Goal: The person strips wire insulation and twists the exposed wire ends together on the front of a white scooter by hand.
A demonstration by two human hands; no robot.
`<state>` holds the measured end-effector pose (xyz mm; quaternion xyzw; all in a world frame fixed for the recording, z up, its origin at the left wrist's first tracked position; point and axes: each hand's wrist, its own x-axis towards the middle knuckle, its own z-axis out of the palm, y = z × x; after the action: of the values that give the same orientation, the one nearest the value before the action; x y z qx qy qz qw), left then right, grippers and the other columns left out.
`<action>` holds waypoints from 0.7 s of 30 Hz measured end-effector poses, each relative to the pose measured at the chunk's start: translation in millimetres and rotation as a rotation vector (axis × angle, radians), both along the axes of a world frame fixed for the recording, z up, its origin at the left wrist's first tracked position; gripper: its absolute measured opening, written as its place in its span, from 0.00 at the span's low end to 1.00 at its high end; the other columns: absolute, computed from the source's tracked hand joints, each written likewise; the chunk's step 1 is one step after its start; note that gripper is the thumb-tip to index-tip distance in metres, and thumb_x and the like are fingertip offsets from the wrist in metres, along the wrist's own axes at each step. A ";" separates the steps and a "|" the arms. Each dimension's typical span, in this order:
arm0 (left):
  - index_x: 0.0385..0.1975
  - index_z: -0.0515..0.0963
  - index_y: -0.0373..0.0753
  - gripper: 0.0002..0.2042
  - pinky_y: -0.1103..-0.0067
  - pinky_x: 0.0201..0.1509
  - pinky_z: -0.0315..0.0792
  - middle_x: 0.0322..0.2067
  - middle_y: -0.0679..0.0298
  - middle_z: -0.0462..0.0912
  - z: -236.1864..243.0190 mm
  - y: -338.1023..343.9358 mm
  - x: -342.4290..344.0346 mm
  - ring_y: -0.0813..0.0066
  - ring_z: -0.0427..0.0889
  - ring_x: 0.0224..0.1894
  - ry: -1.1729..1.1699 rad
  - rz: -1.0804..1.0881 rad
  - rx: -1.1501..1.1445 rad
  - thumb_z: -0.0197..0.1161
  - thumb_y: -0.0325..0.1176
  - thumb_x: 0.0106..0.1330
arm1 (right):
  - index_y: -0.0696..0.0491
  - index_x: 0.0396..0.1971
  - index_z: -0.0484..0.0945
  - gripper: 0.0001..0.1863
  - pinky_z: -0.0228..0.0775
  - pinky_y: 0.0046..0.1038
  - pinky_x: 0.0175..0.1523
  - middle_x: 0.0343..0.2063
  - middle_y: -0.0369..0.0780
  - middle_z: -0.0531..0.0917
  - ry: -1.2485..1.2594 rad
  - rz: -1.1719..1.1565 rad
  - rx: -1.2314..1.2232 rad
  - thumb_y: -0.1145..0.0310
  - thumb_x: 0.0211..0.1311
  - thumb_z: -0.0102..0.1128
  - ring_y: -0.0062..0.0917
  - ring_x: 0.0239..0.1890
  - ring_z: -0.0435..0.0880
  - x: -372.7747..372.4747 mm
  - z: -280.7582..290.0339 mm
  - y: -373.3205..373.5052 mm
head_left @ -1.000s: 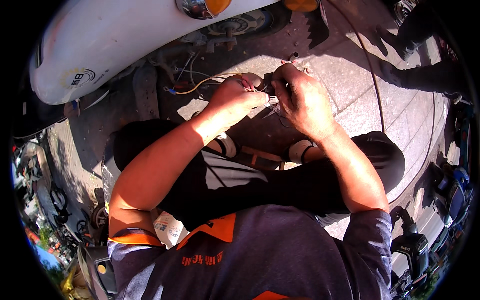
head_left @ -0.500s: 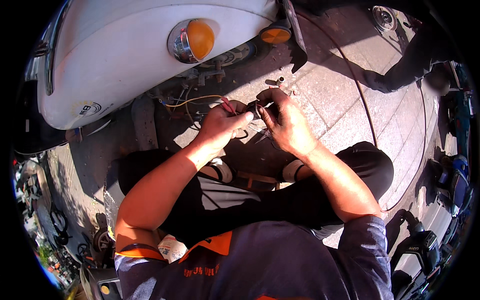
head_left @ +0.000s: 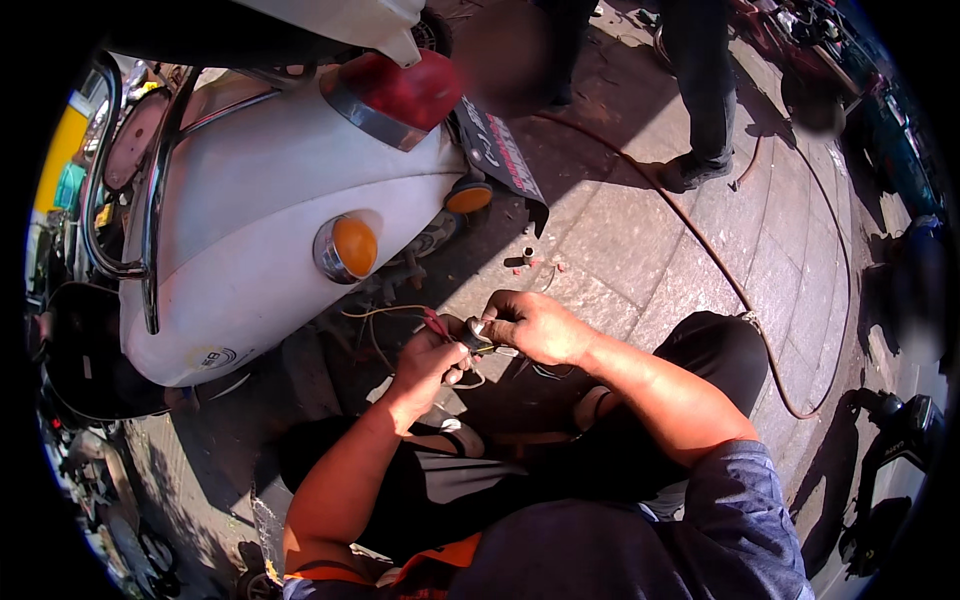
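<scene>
Pinched in the left hand (head_left: 425, 368): a small dark part (head_left: 481, 345), right hand (head_left: 538, 326) up against it (can't tell if that one's gripping). Its pale end (head_left: 477, 325) shows now, so probably turned; still fiddly two-handed work beside the white scooter (head_left: 250, 215).

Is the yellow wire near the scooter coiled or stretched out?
Stretched out: the yellow wire bows slightly, running toward your left hand.

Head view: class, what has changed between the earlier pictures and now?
The view has tilted up: the white vehicle body sits lower in the picture and the red tail light has come into view. Unchanged: the left hand holds the small dark part, the right hand close against it.
</scene>
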<state>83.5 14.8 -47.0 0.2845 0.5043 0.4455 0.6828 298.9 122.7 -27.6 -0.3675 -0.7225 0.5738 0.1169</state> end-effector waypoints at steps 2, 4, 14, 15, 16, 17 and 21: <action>0.49 0.76 0.36 0.09 0.85 0.31 0.68 0.36 0.64 0.82 -0.2 -0.7 4.0 0.85 0.75 0.31 0.139 -0.026 0.058 0.60 0.30 0.74 | 0.58 0.42 0.84 0.17 0.78 0.36 0.48 0.34 0.44 0.89 -0.015 -0.015 0.020 0.56 0.74 0.66 0.32 0.39 0.88 0.9 -3.4 -0.1; 0.54 0.74 0.38 0.12 0.86 0.29 0.66 0.38 0.64 0.83 -0.8 -0.8 9.6 0.86 0.76 0.32 0.299 -0.063 0.124 0.59 0.31 0.74 | 0.57 0.42 0.84 0.17 0.78 0.36 0.47 0.34 0.44 0.89 -0.022 -0.033 0.035 0.56 0.74 0.65 0.32 0.38 0.88 1.7 -7.7 -1.0; 0.48 0.79 0.37 0.08 0.81 0.37 0.77 0.41 0.65 0.85 -2.0 3.7 9.5 0.83 0.83 0.35 0.389 0.093 0.191 0.66 0.26 0.73 | 0.58 0.45 0.82 0.18 0.77 0.34 0.48 0.34 0.43 0.86 0.110 -0.070 -0.037 0.56 0.78 0.64 0.26 0.38 0.83 1.5 -26.5 -6.3; 0.48 0.80 0.39 0.07 0.85 0.27 0.69 0.37 0.67 0.85 -1.2 0.1 1.5 0.88 0.78 0.28 0.345 0.093 0.112 0.66 0.30 0.74 | 0.58 0.46 0.81 0.17 0.77 0.34 0.47 0.34 0.43 0.86 0.096 -0.060 0.028 0.57 0.78 0.64 0.26 0.38 0.84 -2.9 -25.6 -12.1; 0.47 0.81 0.41 0.07 0.87 0.23 0.62 0.33 0.70 0.84 -0.7 -1.8 -1.0 0.90 0.71 0.22 0.327 0.130 0.089 0.66 0.34 0.75 | 0.58 0.47 0.81 0.16 0.78 0.33 0.46 0.35 0.43 0.86 0.085 -0.055 0.109 0.57 0.78 0.64 0.26 0.37 0.84 -5.5 -18.2 -13.6; 0.47 0.81 0.41 0.08 0.86 0.23 0.62 0.33 0.71 0.83 1.1 3.2 0.8 0.90 0.70 0.23 0.263 0.114 0.051 0.67 0.35 0.75 | 0.58 0.47 0.80 0.15 0.78 0.33 0.45 0.34 0.43 0.86 0.072 -0.079 0.099 0.59 0.78 0.63 0.26 0.37 0.84 -4.0 -12.0 -15.4; 0.47 0.79 0.40 0.09 0.86 0.25 0.64 0.33 0.72 0.80 -1.9 5.4 4.1 0.90 0.71 0.26 0.242 0.036 0.108 0.69 0.34 0.73 | 0.57 0.46 0.80 0.13 0.76 0.29 0.41 0.32 0.39 0.84 0.087 -0.116 0.091 0.62 0.78 0.63 0.20 0.34 0.81 -2.8 -11.5 -26.1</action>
<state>87.7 20.2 -48.9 0.3635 0.5631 0.4467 0.5926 296.1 96.6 -39.1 -0.3776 -0.7195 0.5483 0.1977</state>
